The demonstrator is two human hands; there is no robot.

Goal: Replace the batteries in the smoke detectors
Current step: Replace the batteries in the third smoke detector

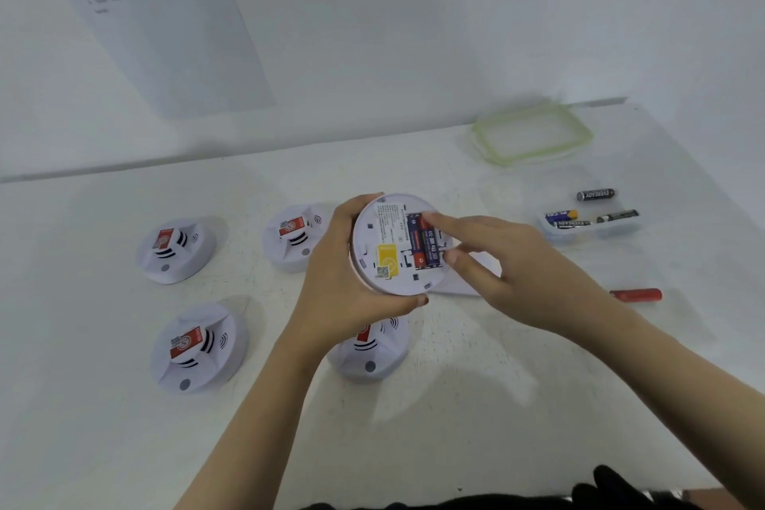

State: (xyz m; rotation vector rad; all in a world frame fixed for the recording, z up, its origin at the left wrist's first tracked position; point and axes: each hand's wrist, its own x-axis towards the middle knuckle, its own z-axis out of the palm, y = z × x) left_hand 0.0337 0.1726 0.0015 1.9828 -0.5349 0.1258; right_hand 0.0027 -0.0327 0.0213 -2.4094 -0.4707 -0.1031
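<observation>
Your right hand (517, 261) pinches a battery (428, 246) by its ends, while your left hand (343, 273) grips the smoke detector (385, 244) by its rim, lifted above the table (455, 406). The light, rigid shell likely suits that rim hold. The slick battery should lift out one end first.

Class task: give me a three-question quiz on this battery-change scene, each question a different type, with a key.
1. How many smoke detectors sit on the table besides the held detector in the left hand?
2. True or false: the lid is on the battery tub.
3. The right hand pinches: A the lid; B a fitted battery in the held detector; C the battery tub.
Key: 1 four; 2 false, the lid lies behind the battery tub; 3 B.
</observation>
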